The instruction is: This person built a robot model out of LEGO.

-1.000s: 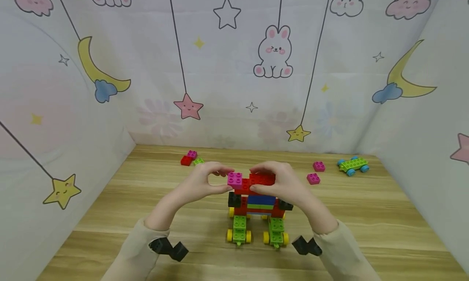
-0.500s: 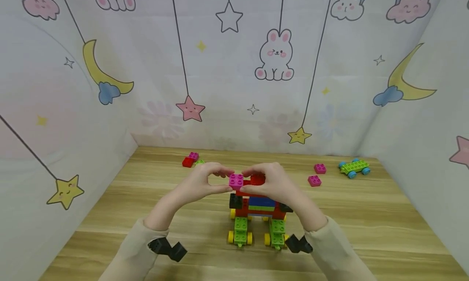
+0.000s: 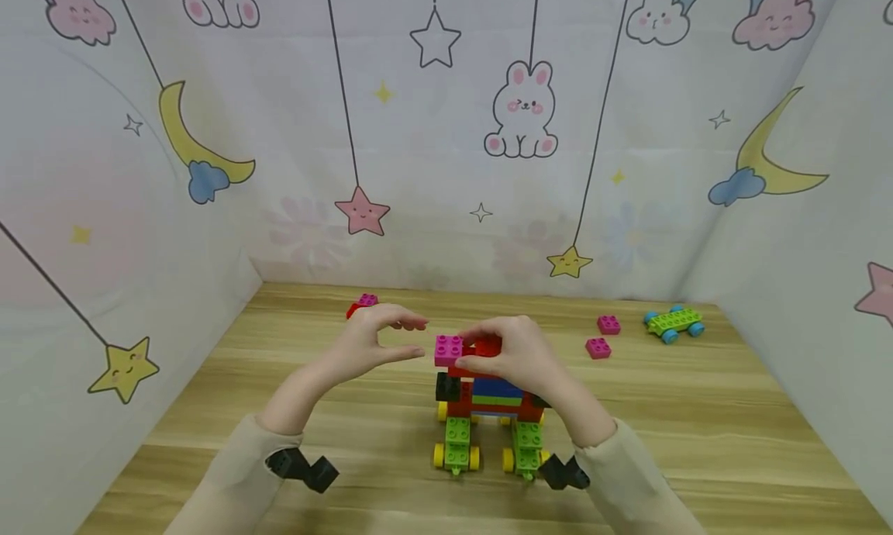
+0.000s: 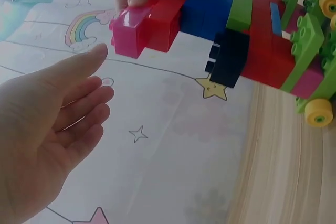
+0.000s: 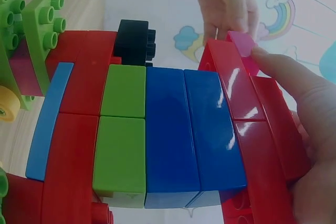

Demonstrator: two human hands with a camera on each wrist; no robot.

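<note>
A tall toy-brick build (image 3: 497,391) of red, blue, green and black bricks stands on yellow-wheeled green bases (image 3: 457,442). At the left end of its top row sits a pink brick (image 3: 448,350), beside red bricks (image 4: 169,11). My right hand (image 3: 519,357) pinches the pink brick, its thumb (image 5: 278,66) on the near side and fingers over the far side. To the left, my left hand (image 3: 370,337) is apart from the build, thumb and fingers spread with nothing between them. In the left wrist view its fingertips (image 4: 102,92) point toward the pink brick.
At the back right lie two pink bricks (image 3: 598,348) and a green base with blue wheels (image 3: 674,320). Behind my left hand, another pink brick (image 3: 368,298) and a partly hidden red one lie on the wooden table (image 3: 279,411). A patterned cloth wall (image 3: 432,163) rises behind.
My right hand has moved left along the top row to the pink brick. My left hand has let go of that brick and drawn away to the left.
</note>
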